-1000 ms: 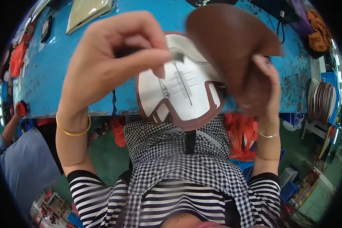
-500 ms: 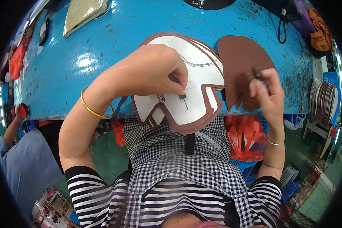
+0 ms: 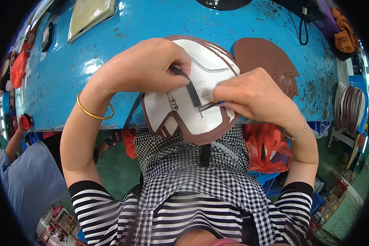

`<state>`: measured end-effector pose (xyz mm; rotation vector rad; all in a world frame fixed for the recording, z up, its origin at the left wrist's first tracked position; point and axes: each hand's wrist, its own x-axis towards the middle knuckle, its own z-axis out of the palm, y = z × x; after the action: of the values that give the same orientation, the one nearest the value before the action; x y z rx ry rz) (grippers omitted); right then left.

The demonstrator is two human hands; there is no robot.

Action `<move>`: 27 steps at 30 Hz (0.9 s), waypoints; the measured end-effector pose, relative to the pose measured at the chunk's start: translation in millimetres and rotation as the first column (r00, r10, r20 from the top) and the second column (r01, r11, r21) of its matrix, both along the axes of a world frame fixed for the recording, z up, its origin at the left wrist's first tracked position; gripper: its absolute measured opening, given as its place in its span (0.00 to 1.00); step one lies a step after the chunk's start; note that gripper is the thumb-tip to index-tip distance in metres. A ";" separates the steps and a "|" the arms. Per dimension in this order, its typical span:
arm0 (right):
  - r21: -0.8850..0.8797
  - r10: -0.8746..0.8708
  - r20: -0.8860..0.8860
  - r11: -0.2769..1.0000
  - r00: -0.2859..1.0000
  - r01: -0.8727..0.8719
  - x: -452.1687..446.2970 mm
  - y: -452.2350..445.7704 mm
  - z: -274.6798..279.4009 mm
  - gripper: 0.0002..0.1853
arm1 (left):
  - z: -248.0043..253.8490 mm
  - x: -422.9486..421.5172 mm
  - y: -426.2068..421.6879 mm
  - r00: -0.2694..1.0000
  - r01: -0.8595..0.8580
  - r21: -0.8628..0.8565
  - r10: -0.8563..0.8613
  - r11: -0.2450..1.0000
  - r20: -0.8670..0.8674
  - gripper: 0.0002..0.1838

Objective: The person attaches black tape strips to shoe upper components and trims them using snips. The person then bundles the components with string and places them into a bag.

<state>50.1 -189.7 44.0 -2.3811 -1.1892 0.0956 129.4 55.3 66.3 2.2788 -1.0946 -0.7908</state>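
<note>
Fingers of the left hand (image 3: 153, 67) pinch the black strip (image 3: 192, 91) over the white panel (image 3: 207, 78); those of the right hand (image 3: 256, 94) grip a dark tool (image 3: 209, 106). Best keep the strip taut.

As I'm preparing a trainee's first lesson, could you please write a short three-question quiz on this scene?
1. Multiple choice: what is in the left hand's grip?
A) a phone
B) a black strip
C) a red bag
2. True or false: the plain brown piece lies on the right-hand side of the brown-edged white panel.
3. Short answer: which hand holds the slim dark tool, its tip by the strip's lower end?

Key: 1 B; 2 true; 3 the right hand.
</note>
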 end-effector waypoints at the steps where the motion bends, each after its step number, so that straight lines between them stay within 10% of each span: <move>1: 0.038 -0.014 0.010 0.999 1.000 0.013 4.0 0.9 -2.7 0.11 | -0.2 0.0 0.6 1.000 0.008 0.008 -0.008 1.000 0.006 0.10; 6: -0.121 -0.137 0.220 0.978 0.966 0.167 4.5 20.0 2.1 0.08 | -2.3 -0.8 0.2 0.990 0.054 0.030 -0.057 0.998 0.127 0.10; 19: -0.029 -0.221 -0.069 0.975 0.973 0.220 18.5 26.7 -1.1 0.16 | -0.4 1.4 9.8 0.997 0.059 -0.056 -0.057 0.997 0.044 0.09; 23: 0.190 -0.249 -0.097 0.946 0.964 0.264 12.8 21.3 7.4 0.12 | -8.8 -1.5 30.5 0.953 -0.277 -0.293 0.223 0.915 -0.206 0.10; 27: -0.022 -0.148 0.239 0.987 0.960 0.158 -20.0 45.1 14.2 0.12 | -2.5 1.8 58.6 0.762 -0.628 -0.478 0.358 0.614 -0.540 0.12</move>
<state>30.1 -144.6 58.3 -2.5666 -1.1089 -0.2228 131.2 113.9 63.8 1.5935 -0.3740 -0.4913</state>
